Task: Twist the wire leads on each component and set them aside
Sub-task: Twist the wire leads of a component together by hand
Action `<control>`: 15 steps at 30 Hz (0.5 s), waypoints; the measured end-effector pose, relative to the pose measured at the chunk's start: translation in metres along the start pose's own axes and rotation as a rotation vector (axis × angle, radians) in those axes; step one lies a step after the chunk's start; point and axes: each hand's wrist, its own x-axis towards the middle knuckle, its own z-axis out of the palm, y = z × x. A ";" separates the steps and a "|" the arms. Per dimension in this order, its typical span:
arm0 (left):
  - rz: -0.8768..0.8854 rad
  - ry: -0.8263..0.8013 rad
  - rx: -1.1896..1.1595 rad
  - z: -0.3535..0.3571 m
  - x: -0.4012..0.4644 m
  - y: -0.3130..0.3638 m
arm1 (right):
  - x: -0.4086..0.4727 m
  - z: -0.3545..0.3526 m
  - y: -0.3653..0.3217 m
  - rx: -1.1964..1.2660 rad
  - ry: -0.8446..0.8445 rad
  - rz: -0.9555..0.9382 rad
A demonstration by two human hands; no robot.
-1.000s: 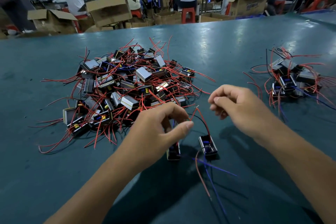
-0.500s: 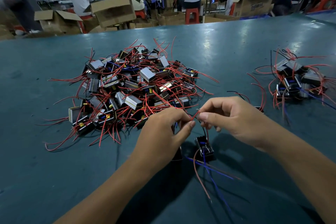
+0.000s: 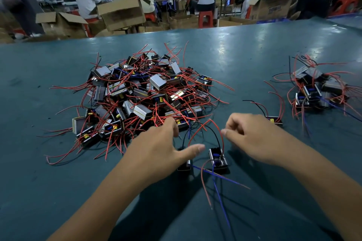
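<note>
A: Looking for any readable print, but the only lettering is on a far cardboard box (image 3: 274,9) and it's too blurry to make out.

B: Same here. Nearest thing is the component (image 3: 217,158), a small black block lying on the matte teal table (image 3: 244,60) between the hands, its red and black leads (image 3: 207,126) arching up, blue ones trailing toward the camera.

A: Half a second back both hands pinched those leads together. Now they've parted: left hand (image 3: 162,148) spread flat, thumb out, holding nothing; right hand (image 3: 252,139) loosely curled, looks empty too.

B: Behind that, the big pile (image 3: 141,96) of shiny metal-cased blocks tangled in red wire. Small pile (image 3: 317,92) well off to the right.
</note>
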 end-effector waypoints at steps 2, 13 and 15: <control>0.001 -0.051 0.059 0.008 -0.002 0.004 | -0.002 0.006 0.000 -0.065 -0.070 0.040; 0.017 -0.131 -0.067 -0.003 0.004 -0.004 | -0.004 -0.007 0.006 -0.120 -0.501 -0.288; 0.009 -0.155 -0.086 0.001 0.004 -0.002 | -0.003 -0.006 0.006 -0.117 -0.496 -0.281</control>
